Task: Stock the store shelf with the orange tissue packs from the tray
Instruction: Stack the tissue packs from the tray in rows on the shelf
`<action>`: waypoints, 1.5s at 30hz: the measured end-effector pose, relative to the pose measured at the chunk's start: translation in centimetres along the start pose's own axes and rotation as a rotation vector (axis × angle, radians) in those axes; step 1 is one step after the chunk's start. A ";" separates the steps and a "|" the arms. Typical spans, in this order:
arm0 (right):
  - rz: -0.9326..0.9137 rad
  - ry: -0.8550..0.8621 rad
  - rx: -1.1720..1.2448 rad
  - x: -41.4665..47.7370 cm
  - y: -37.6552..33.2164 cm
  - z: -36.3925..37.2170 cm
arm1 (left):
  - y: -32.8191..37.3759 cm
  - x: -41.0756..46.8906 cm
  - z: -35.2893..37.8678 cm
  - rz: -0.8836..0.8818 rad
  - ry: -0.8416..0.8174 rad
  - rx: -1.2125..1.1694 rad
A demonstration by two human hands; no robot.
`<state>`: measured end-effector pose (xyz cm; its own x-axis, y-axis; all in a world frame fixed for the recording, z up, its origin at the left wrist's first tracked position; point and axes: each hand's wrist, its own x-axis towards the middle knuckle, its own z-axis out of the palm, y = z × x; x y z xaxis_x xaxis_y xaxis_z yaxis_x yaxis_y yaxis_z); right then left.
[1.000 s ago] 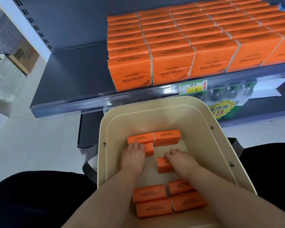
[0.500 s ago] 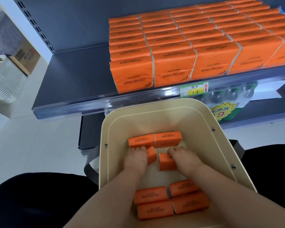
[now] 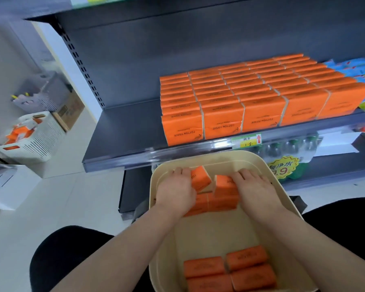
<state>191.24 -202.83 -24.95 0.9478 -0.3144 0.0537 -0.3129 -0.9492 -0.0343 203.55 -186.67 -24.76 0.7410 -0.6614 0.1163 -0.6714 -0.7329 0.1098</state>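
Left grip (image 3: pixel 175 191) curls round a tilted orange plastic-wrapped tissue pack (image 3: pixel 201 177); right grip (image 3: pixel 255 186) clasps a second orange pack (image 3: pixel 224 183) just beside it, both at the far end of the cream rectangular plastic tray (image 3: pixel 283 172). Four more packs (image 3: pixel 228 268) lie at its near end; stacked rows (image 3: pixel 240 106) fill the dark grey shelf (image 3: pixel 124 127).

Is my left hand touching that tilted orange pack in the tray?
Touching. The head view shows the left hand gripping the tilted orange pack in the tray, its fingers against the pack's left edge, no gap.
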 end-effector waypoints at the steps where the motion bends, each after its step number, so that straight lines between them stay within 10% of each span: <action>1: -0.007 0.040 -0.001 0.2 -0.2 -1.0 | -0.4 0.2 -1.2 0.012 0.045 -0.003; 15: -0.119 0.476 -0.017 9.9 -4.9 -13.9 | -6.6 3.8 -14.2 -0.234 0.301 -0.043; 26: -0.104 0.433 -0.034 20.2 -6.4 -15.9 | -11.4 11.2 -15.3 -0.426 0.291 -0.335; 35: -0.102 0.390 -0.073 25.8 -5.9 -14.4 | -14.8 17.2 -10.3 -0.343 0.018 0.073; 45: -0.118 0.382 -0.050 31.2 -3.0 -13.6 | -16.5 27.6 -9.1 -0.429 0.097 0.143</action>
<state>220.90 -210.04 -9.59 0.8891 -0.1777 0.4219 -0.2152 -0.9756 0.0427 234.92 -191.36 -14.39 0.9422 -0.2810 0.1826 -0.2913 -0.9561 0.0318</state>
